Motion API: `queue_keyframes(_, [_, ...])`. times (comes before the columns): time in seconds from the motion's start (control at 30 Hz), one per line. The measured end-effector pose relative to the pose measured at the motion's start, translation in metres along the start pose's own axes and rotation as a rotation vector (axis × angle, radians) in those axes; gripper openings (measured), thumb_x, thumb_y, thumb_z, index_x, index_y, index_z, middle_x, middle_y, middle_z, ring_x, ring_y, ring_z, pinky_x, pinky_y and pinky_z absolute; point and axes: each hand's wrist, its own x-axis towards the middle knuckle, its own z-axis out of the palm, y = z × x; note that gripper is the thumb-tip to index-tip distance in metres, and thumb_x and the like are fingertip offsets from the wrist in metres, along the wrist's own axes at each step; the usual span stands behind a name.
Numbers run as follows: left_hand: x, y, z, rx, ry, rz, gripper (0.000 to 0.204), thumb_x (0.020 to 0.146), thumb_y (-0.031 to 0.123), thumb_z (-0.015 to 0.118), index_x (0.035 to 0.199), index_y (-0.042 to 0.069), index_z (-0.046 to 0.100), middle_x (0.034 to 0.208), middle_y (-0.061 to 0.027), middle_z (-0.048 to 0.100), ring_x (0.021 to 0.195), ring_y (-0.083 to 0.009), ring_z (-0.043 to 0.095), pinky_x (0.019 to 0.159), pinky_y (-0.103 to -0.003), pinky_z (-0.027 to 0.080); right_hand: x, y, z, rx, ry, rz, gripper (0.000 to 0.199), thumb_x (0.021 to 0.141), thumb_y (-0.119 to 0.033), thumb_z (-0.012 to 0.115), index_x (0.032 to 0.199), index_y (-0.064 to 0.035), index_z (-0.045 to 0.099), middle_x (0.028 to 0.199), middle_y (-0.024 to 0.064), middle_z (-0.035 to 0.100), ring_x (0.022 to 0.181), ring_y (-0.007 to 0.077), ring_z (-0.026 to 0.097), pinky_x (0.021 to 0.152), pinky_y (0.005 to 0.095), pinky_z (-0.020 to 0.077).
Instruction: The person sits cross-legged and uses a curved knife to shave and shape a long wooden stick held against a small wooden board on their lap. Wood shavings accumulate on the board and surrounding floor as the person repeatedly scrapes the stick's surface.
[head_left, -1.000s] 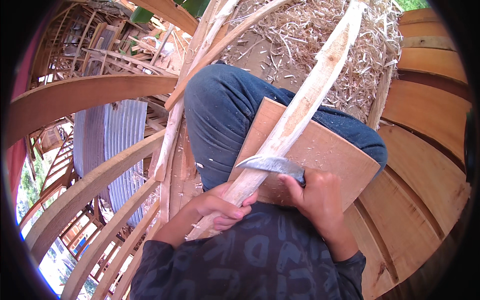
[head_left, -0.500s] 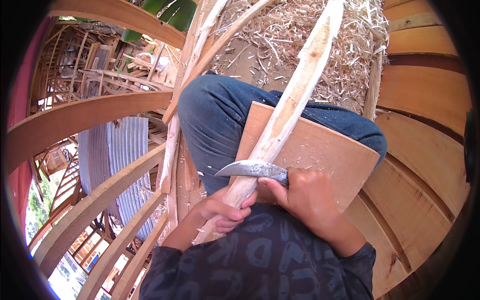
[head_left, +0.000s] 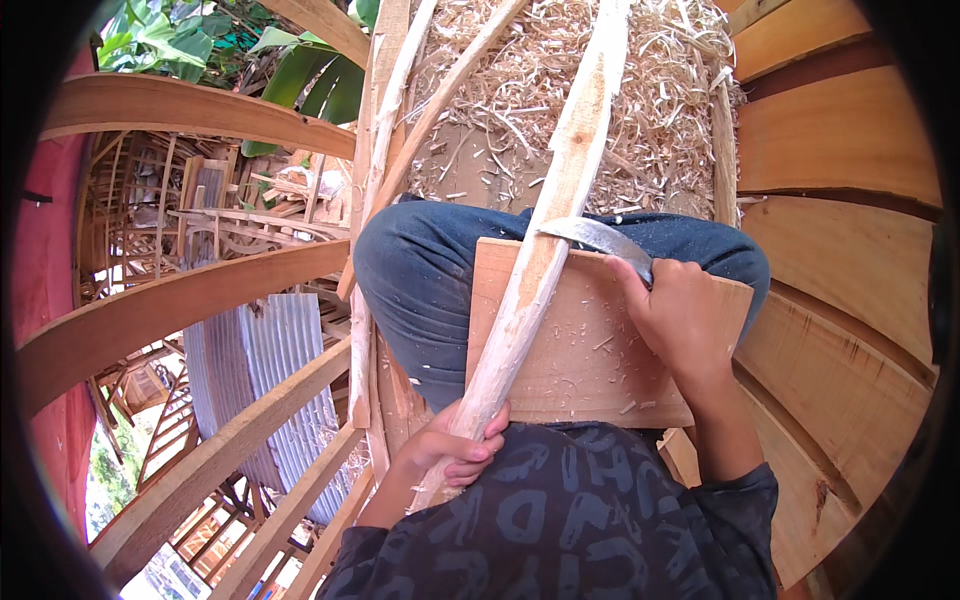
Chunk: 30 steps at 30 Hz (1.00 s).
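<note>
Pale wooden stick [head_left: 545,250], one only, slanted across the flat board [head_left: 600,350], lower end below the board's near edge, upper end running far beyond its top edge over the heap of shavings [head_left: 640,90]. Left hand [head_left: 455,450] clamped round the stick's lower end, just below the board's near-left corner. Right hand [head_left: 675,315] closed on the handle of the curved knife [head_left: 598,238], one blade, now lying across the stick at the board's top edge; half a second ago lower down, near the board's middle, so moved up along the stick and away from the body. Right hand likewise shifted toward the board's upper right. Left hand unchanged below the board. One board, resting on the knee in blue jeans [head_left: 430,280]. Several curved timber ribs [head_left: 170,310] left of the board, more curved planks [head_left: 850,260] right of it. Loose chips scattered on the board's face.
</note>
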Motion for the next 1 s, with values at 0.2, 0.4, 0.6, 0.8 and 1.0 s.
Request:
queue_keyframes(0.2, [0.004,0.000,0.000,-0.044,-0.015,-0.012,0.029,0.077,0.000,0.063,0.086,0.006,0.035,0.056,-0.0012,0.039,0.034,-0.0076,0.038,0.030,-0.022,0.031,-0.044,-0.042,-0.002,0.072,-0.325,-0.301,0.064,0.084,-0.055,0.051,0.059,0.0024,0.065,0.052,0.0217,0.057,0.049,0.0338,0.061,0.046,0.0405,0.0472])
queue_keyframes(0.4, [0.003,0.001,0.004,-0.006,0.032,0.000,0.030,0.077,0.001,0.064,0.086,0.006,0.035,0.056,-0.0012,0.039,0.034,-0.0080,0.038,0.031,-0.022,0.031,-0.008,-0.009,-0.002,0.174,-0.179,0.065,0.064,0.084,-0.054,0.052,0.059,0.0029,0.064,0.052,0.0225,0.056,0.048,0.0351,0.059,0.046,0.0410,0.0466])
queue_keyframes(0.6, [0.001,0.002,0.002,0.034,0.045,-0.014,0.030,0.077,0.001,0.064,0.087,0.006,0.036,0.056,-0.0012,0.039,0.034,-0.0080,0.039,0.032,-0.022,0.032,-0.039,-0.036,-0.006,0.127,-0.367,-0.236,0.062,0.083,-0.052,0.054,0.062,0.0057,0.064,0.054,0.0241,0.056,0.050,0.0378,0.059,0.050,0.0444,0.0460])
queue_keyframes(0.8, [0.000,0.008,0.009,0.121,0.085,0.000,0.029,0.078,0.002,0.064,0.087,0.006,0.036,0.058,-0.0013,0.040,0.034,-0.0078,0.039,0.032,-0.022,0.032,-0.007,-0.017,-0.006,0.143,-0.208,-0.012,0.063,0.083,-0.054,0.053,0.067,0.0060,0.065,0.056,0.0241,0.057,0.053,0.0373,0.060,0.051,0.0438,0.0470])
queue_keyframes(1.0, [0.001,0.008,0.000,-0.005,-0.006,-0.024,0.029,0.078,0.002,0.063,0.086,0.006,0.035,0.058,-0.0010,0.040,0.034,-0.0066,0.038,0.030,-0.021,0.031,-0.036,-0.042,-0.003,0.063,-0.337,-0.286,0.066,0.083,-0.057,0.050,0.061,0.0028,0.065,0.053,0.0221,0.057,0.050,0.0346,0.061,0.046,0.0425,0.0459])
